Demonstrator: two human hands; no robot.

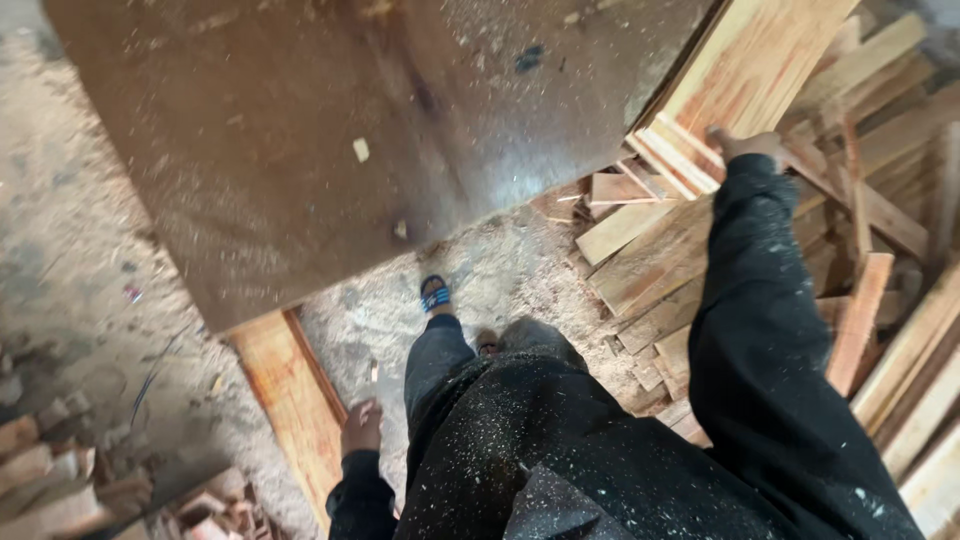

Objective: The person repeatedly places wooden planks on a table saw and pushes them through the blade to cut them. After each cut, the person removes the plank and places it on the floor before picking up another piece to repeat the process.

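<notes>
My right hand (745, 146) reaches out at the upper right and grips the end of a stack of long reddish wooden planks (735, 70) that leans against the brown table top. My left hand (362, 427) hangs low at my side with fingers curled, next to a flat reddish plank (290, 400) under the table; nothing shows in it. Both sleeves and my dark clothes are speckled with sawdust. One foot in a blue sandal (435, 294) stands on the floor below.
A big brown dusty table top (300, 150) fills the upper middle. Loose wooden boards and offcuts (880, 260) are heaped at the right. Small wood scraps (60, 480) lie at the lower left. Sawdust (500, 270) covers the floor.
</notes>
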